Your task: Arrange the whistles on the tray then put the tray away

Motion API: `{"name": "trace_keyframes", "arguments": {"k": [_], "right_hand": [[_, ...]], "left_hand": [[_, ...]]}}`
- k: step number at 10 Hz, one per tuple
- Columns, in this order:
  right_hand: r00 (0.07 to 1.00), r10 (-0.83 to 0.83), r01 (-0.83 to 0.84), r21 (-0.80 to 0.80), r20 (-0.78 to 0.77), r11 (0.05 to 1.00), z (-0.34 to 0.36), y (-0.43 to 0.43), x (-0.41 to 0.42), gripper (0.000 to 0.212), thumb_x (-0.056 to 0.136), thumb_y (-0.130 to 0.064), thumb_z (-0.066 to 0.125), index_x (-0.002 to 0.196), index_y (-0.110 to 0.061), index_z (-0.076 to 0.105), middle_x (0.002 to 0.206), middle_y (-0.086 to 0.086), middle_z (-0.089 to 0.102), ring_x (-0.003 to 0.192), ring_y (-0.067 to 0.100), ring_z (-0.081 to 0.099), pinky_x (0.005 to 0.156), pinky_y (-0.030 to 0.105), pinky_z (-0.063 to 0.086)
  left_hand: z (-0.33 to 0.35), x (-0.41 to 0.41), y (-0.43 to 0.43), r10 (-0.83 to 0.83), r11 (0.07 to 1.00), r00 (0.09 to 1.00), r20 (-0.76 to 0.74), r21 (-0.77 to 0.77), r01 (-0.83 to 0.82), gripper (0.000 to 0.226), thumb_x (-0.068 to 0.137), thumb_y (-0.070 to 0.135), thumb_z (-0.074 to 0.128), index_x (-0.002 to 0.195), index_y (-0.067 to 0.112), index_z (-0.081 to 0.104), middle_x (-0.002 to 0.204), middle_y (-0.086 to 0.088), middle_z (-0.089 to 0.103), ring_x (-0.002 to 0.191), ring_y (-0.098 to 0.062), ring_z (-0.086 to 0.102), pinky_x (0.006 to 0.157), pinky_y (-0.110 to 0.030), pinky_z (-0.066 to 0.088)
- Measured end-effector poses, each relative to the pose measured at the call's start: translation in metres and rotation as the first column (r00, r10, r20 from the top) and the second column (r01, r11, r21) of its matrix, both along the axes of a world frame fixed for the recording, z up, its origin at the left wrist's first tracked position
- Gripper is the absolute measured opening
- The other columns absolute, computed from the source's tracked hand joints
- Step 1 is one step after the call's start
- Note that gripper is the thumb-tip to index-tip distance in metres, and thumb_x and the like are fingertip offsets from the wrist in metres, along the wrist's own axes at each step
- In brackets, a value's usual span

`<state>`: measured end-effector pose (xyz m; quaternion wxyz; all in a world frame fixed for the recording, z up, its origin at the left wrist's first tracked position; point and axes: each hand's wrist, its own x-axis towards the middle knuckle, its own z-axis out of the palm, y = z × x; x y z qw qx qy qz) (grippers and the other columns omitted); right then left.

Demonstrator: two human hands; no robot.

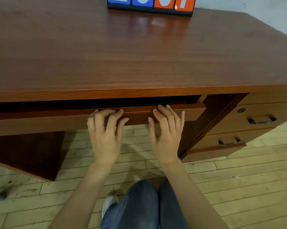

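As two hands (136, 134) press, one drawer (40, 123) — one tray (119, 103)

The desk (139, 55) is reddish-brown wood-grain with a smooth, semi-gloss top that reflects the glossy plastic blocks (151, 4) at its back. The drawer (57, 119) front has the same grain, duller. The tray (119, 102) rim looks black and smooth. Handles (261, 120) are shiny metal. The floor (238, 179) is pale, scuffed wooden boards.

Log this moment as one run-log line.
phase: tray stowing | left hand: flat on drawer front | right hand: flat on drawer front | drawer: slightly open | black tray: inside | whistles: hidden
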<state>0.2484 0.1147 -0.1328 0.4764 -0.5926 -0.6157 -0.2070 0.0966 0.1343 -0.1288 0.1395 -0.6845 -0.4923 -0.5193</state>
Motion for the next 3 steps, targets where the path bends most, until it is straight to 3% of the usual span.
{"name": "trace_keyframes", "arguments": {"k": [2, 3], "right_hand": [[0.993, 0.118, -0.119, -0.134, -0.015, 0.984, 0.010, -0.012, 0.008, 0.028, 0.089, -0.016, 0.059, 0.116, -0.014, 0.060, 0.125, 0.004, 0.060, 0.128, 0.019, 0.044, 0.114, 0.053, 0.024], [0.987, 0.160, -0.158, -0.196, -0.007, 0.968, 0.022, -0.028, 0.016, 0.035, 0.089, -0.014, 0.058, 0.123, -0.014, 0.056, 0.130, 0.005, 0.055, 0.130, 0.018, 0.042, 0.114, 0.050, 0.025]], "left_hand": [[0.010, 0.002, -0.007, -0.007, 0.999, 0.999, -0.032, -0.050, 0.005, 0.023, 0.085, 0.021, 0.067, 0.103, 0.008, 0.062, 0.104, -0.009, 0.056, 0.100, -0.024, 0.043, 0.096, -0.041, 0.037], [0.021, 0.010, -0.025, -0.109, 0.988, 0.991, -0.075, -0.118, 0.100, 0.024, 0.086, 0.021, 0.064, 0.106, 0.009, 0.062, 0.104, -0.013, 0.060, 0.100, -0.023, 0.047, 0.094, -0.042, 0.039]]}}
